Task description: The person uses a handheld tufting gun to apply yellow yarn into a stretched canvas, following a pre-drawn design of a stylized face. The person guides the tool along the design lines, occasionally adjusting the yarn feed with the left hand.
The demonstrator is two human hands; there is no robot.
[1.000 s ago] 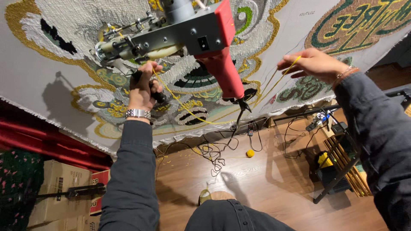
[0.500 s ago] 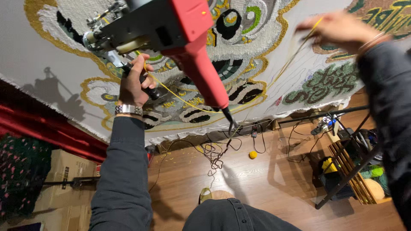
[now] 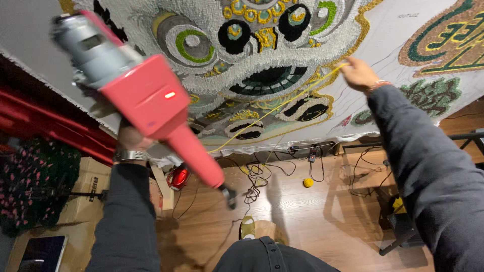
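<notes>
While the left hand (image 3: 132, 138) is gripping the red tufting gun (image 3: 146, 100) at nine o'clock, the right hand (image 3: 359, 74) is pinching yellow yarn (image 3: 282, 103) against the tufted rug (image 3: 262, 65) at two o'clock.

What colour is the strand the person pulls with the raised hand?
Yellow: the yarn strand pinched by the right hand, seen in the head view.

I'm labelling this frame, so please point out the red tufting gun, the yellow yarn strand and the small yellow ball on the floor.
red tufting gun (image 3: 151, 98): head view, on its red body.
yellow yarn strand (image 3: 275, 107): head view, mid-strand.
small yellow ball (image 3: 308, 183): head view, its centre.
</notes>
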